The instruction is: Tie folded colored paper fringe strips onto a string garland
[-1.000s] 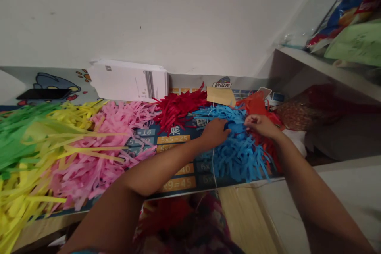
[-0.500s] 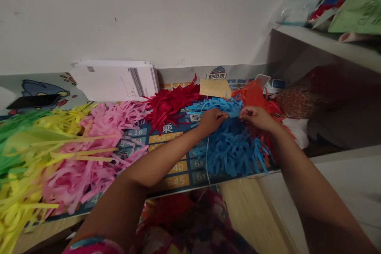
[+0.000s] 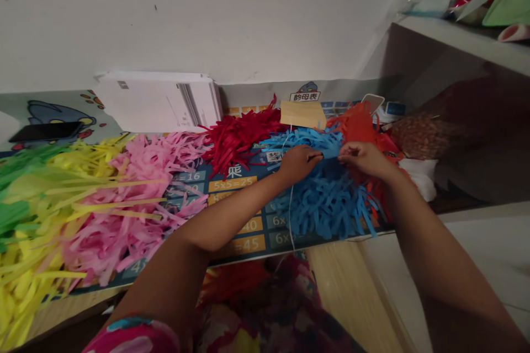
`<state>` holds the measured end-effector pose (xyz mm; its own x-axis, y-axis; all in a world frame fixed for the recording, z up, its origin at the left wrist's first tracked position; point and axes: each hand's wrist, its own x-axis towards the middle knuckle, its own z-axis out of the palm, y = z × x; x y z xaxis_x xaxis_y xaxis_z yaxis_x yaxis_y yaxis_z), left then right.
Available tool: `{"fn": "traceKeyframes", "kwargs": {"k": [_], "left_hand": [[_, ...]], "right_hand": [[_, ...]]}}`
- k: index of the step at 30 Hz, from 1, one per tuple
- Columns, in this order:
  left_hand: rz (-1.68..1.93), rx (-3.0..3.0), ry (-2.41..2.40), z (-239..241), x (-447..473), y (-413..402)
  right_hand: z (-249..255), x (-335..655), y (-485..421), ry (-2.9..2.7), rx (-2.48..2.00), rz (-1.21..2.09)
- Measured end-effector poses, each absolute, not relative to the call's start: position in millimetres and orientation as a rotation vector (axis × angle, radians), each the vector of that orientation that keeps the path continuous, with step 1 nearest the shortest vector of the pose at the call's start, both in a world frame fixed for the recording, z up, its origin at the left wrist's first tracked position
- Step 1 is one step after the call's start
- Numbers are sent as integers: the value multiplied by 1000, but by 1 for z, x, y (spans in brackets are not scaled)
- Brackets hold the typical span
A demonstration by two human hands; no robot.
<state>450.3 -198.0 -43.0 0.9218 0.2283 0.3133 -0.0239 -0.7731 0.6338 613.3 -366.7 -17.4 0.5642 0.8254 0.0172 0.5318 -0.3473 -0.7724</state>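
A blue fringed tissue-paper tassel [image 3: 327, 207] lies spread on the table, with its flat upper strip raised between my two hands. My left hand [image 3: 300, 164] pinches this strip from the left, fingers closed. On the other side, my right hand [image 3: 364, 159] holds the strip's right end between thumb and fingertips. A thin white string [image 3: 290, 215] runs down from a tan card [image 3: 303, 114], passes by my left hand and hangs over the table's front edge. Orange fringe [image 3: 356, 124] lies behind my right hand, and red fringe [image 3: 244, 135] lies to the left.
Pink fringe [image 3: 136, 193] and yellow fringe [image 3: 25, 287] cover the left of the table, with green fringe [image 3: 20, 168] beyond. A white stack of paper [image 3: 153, 102] leans on the wall. A dark phone [image 3: 45, 131] lies far left. A shelf [image 3: 464, 41] juts out at right.
The whole view has shifted slightly. Both hands keep their pinch on the blue strip and stay in nearly the same place, a little gap of strip showing between them.
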Motion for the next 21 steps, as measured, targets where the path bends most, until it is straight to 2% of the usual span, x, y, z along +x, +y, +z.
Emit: {"fn": "traceKeyframes", "kwargs": {"k": [5, 10, 14, 21], "left_hand": [[474, 2369, 212, -46, 452, -200], [465, 2293, 320, -50, 457, -204], [442, 2221, 337, -52, 459, -206], [423, 2123, 332, -56, 460, -207]], "right_hand": [[-19, 608, -366, -1045, -2041, 415], [-29, 576, -358, -945, -2060, 136], [-36, 549, -353, -1073, -2171, -20], [-36, 545, -355, -988, -2185, 73]]}}
